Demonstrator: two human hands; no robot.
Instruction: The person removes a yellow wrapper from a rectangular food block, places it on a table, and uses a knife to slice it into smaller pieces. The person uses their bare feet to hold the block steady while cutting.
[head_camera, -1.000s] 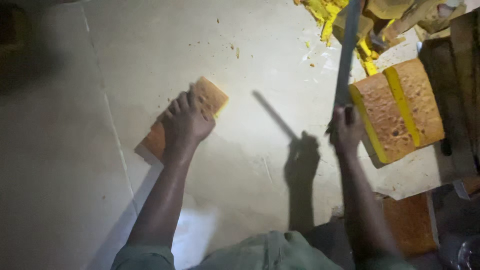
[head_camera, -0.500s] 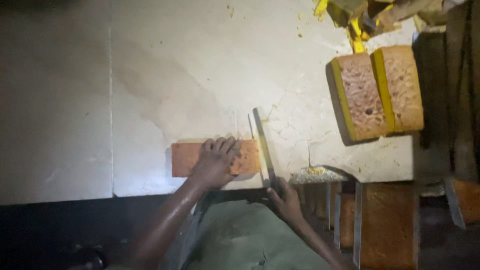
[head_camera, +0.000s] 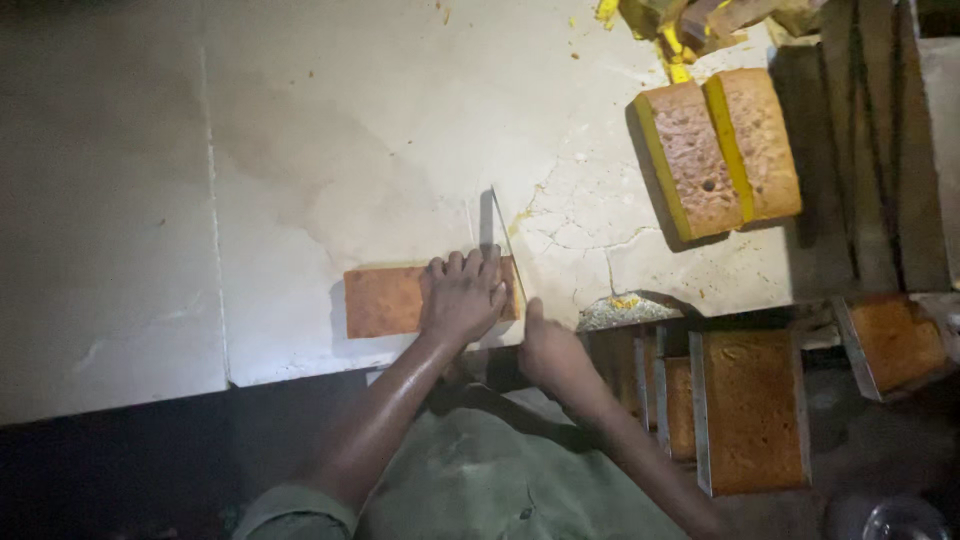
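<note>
left hand (head_camera: 462, 297) flat, fingers together, pressing cake slab (head_camera: 385, 300) at tabletop (head_camera: 330, 150) front edge | slab long axis left-right | right hand (head_camera: 552, 352) gripping knife (head_camera: 505, 245) at slab's right end, blade crosswise

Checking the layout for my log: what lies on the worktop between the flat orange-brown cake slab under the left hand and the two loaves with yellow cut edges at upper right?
In the head view, only bare cracked white worktop with yellow crumbs.
</note>
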